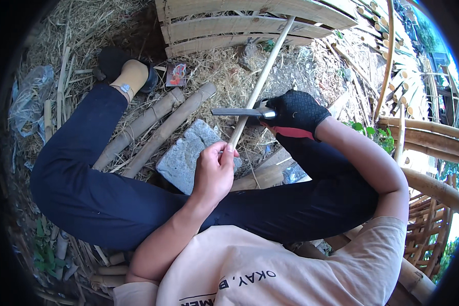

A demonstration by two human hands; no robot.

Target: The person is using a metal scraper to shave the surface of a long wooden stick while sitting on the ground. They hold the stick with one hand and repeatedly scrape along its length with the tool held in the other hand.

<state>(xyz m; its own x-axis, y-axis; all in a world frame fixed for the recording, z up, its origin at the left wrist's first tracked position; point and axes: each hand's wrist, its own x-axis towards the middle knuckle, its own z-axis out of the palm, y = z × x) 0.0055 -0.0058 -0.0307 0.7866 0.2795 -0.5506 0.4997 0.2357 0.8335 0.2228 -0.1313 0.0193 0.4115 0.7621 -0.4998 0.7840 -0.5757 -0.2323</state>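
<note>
A long, pale bamboo strip [266, 66] slants from my bare left hand [215, 171] up toward a slatted wooden crate. My left fingers are closed around its near end, thumb along the top. In a black and red work glove, my right hand [297, 113] grips a knife [234, 111] by its handle. The blade points left and crosses over the strip a little beyond my left hand; whether it cuts into the wood I cannot tell. Under my left hand sits a rough grey stone block [181, 155], between my bent legs.
Two bamboo poles [160, 127] lie left of the stone. The slatted crate [229, 28] stands at the far side. Straw covers the ground, with a plastic bag [33, 99] at far left. Stacked bamboo [400, 89] and a bamboo frame [423, 133] are on the right.
</note>
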